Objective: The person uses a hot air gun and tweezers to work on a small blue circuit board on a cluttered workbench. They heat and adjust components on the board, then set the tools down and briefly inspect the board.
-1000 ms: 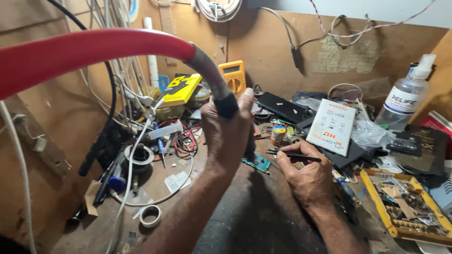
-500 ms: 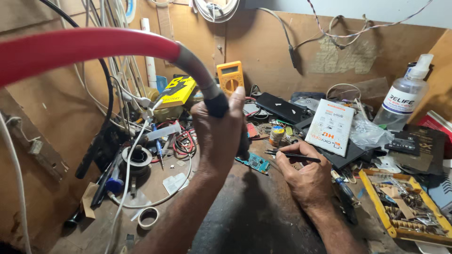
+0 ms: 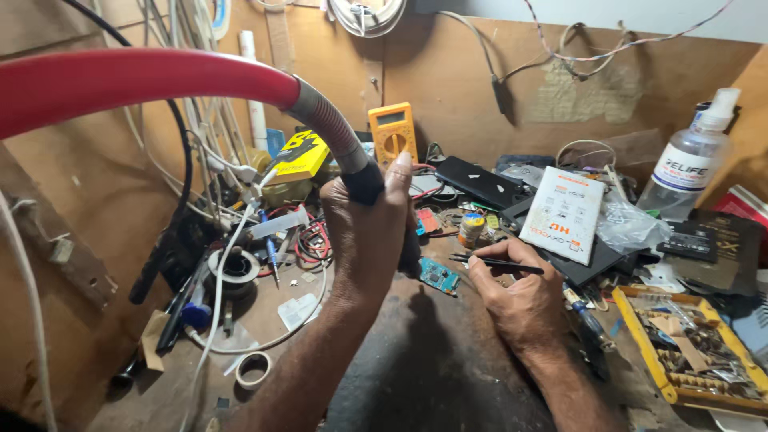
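Left hand [image 3: 372, 232] clamped round hot-air wand [image 3: 364, 180], nozzle over small green circuit board [image 3: 438, 276]. Right hand [image 3: 516, 300] pinches tweezers [image 3: 496, 262] beside board. Heating step; steady aim needed.

A brown board wall [image 3: 512, 88] (wires hanging on it) backs a dark, cluttered workbench [image 3: 432, 368].
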